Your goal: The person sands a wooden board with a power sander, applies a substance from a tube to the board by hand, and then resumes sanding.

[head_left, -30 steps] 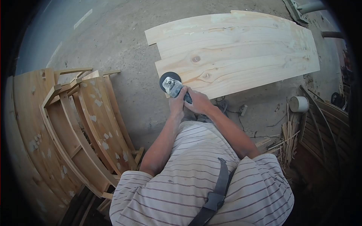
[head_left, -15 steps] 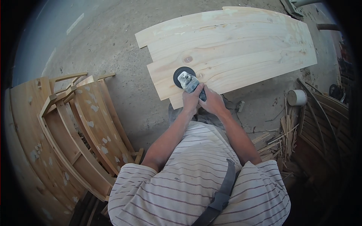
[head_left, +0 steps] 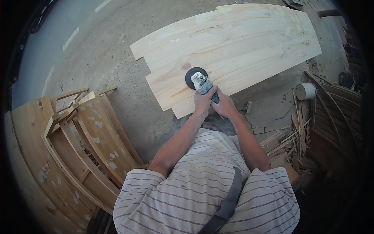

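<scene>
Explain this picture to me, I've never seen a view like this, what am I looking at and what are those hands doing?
This is one picture from a camera worn on a person's head, looking down over a striped shirt at the person's own arms. There is no machine. Both hands, the left hand and the right hand, grip a sander whose round dark disc rests on a pale wooden panel lying on the concrete ground. To the left stand curved wooden frames. To the right lie wood scraps and a white roll.
</scene>
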A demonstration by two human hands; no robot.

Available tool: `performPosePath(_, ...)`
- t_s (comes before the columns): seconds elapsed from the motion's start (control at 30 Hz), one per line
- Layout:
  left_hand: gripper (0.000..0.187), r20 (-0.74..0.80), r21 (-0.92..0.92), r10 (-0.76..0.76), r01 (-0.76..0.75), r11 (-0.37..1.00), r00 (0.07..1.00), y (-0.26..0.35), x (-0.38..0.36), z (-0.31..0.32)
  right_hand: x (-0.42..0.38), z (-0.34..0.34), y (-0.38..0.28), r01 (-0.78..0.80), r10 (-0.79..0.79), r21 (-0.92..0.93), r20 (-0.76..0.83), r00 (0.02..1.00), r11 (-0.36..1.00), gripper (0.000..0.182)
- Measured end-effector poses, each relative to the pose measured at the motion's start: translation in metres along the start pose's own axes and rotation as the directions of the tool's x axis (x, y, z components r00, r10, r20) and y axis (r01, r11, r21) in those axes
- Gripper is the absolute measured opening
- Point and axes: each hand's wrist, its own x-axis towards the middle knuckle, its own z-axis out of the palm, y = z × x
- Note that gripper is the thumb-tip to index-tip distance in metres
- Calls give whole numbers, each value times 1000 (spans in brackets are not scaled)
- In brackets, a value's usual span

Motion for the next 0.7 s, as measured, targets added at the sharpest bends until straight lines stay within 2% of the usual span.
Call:
performPosePath(0.07,42,-42,-36,23,-24,999,999,-2,8,-27,12,13,-11,73,-82,70,135,987,995,82)
performPosePath(0.1,44,-88,-73,43,-50,996,995,0,12,-41,16,18,-21,72,-81,72,130,988,995,82)
performPosePath(0.17,47,-152,-98,74,-90,991,986,17,13,-68,26,26,-46,210,-233,131,196,953,969,86)
performPosePath(0.2,48,-178,-118,89,-111,987,980,24,18,-83,35,36,-55,212,-234,129,189,954,969,86)
performPosePath(0.27,49,-200,-143,106,-136,980,974,39,31,-106,55,53,-66,386,-433,266,142,890,883,87)
performPosePath(0.3,49,-213,-138,115,-147,979,970,48,40,-116,62,52,-79,392,-435,259,136,890,882,87)
performPosePath(0.37,49,-226,-139,132,-166,976,965,66,52,-122,75,40,-108,268,-335,258,267,904,928,84)
performPosePath(0.4,50,-243,-179,141,-187,966,960,75,57,-123,84,34,-118,309,-350,186,270,897,933,83)
performPosePath(0.5,51,-266,-215,167,-227,950,949,101,76,-121,114,26,-134,307,-337,142,303,891,941,82)
performPosePath(0.57,53,-220,-188,125,-168,968,967,115,89,-115,129,21,-133,343,-362,118,245,900,932,82)
performPosePath(0.63,53,-218,-182,139,-180,967,966,124,99,-99,141,14,-126,373,-384,93,187,904,923,82)
performPosePath(0.7,52,-214,-180,151,-190,965,965,130,110,-75,151,0,-115,320,-343,155,158,926,935,83)
